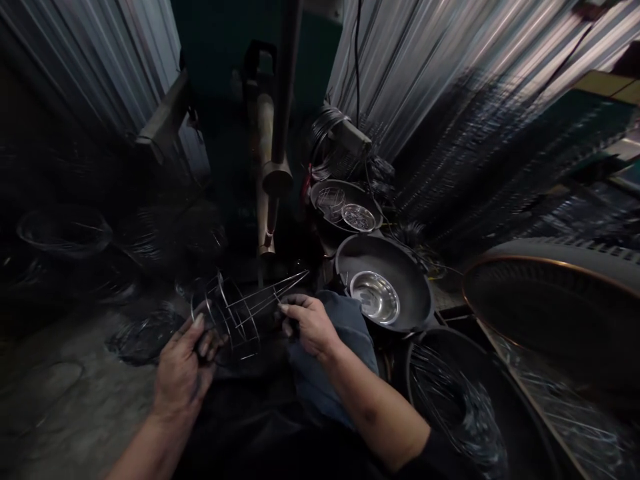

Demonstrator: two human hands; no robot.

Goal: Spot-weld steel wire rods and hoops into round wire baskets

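My left hand is closed around the near left side of a small round cage-like frame of thin metal wire. The frame lies tilted on its side above my lap. From its right side, thin wires run out and draw together to a narrow tip. With thumb and fingers, my right hand pinches these wires near the tip. Whether they are joined to the cage or a separate piece, I cannot tell. My fingertips look blackened, and some are in shadow.
An upright machine with a metal rod stands ahead. To the right are a dark pan with a shiny metal bowl, a farther pan holding a wire frame and small parts, and a basin of bent wires. A large round tray stands far right.
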